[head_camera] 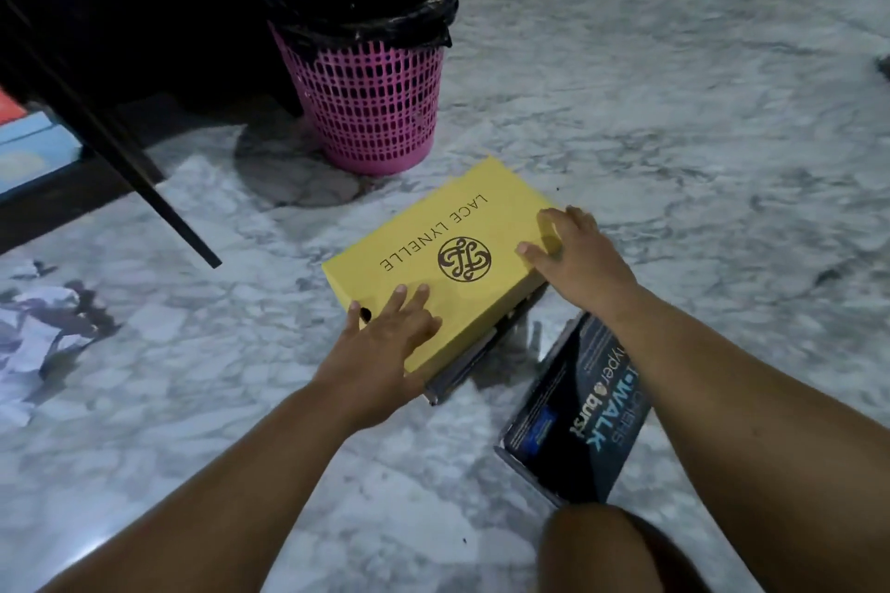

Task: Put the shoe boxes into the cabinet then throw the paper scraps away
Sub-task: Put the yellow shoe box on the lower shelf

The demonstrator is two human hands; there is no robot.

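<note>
A yellow shoe box (433, 231) with a dark logo and lettering lies on the marble floor, resting partly on a dark flat box edge (462, 366). My left hand (385, 342) lies on its near corner, fingers straight on the lid and thumb at the side. My right hand (573, 250) holds the box's right end, fingers curled over the edge. A dark blue shoe box (573, 419) with white lettering lies to the right, under my right forearm. Crumpled white paper scraps (43, 323) lie on the floor at the far left.
A pink mesh bin (371, 111) lined with a black bag stands just behind the yellow box. A dark cabinet with an open door edge (111, 140) is at the upper left, with coloured boxes (29, 144) inside. My knee (616, 549) shows at the bottom.
</note>
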